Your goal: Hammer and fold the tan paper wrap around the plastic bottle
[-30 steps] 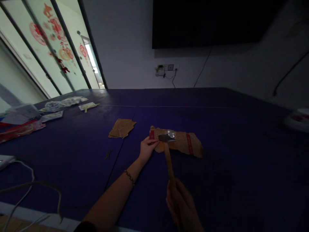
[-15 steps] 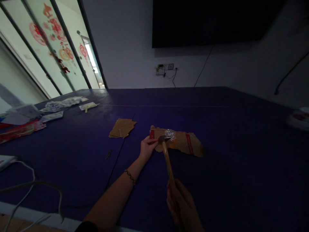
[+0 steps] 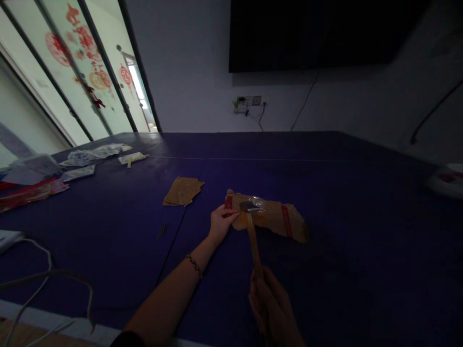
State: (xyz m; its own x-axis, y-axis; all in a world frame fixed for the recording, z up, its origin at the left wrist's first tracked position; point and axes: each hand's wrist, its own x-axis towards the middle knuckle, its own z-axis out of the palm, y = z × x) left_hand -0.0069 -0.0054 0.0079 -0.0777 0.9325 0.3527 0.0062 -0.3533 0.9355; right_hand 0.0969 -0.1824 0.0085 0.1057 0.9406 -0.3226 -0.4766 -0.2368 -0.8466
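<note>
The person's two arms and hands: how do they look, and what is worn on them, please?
The left hand is ungloved. A dark, braided-looking bracelet circles the bare left forearm above the wrist, and a very dark sleeve edge shows lower down. The right hand, dimly lit, is ungloved too; no bracelet or sleeve is visible there.
</note>
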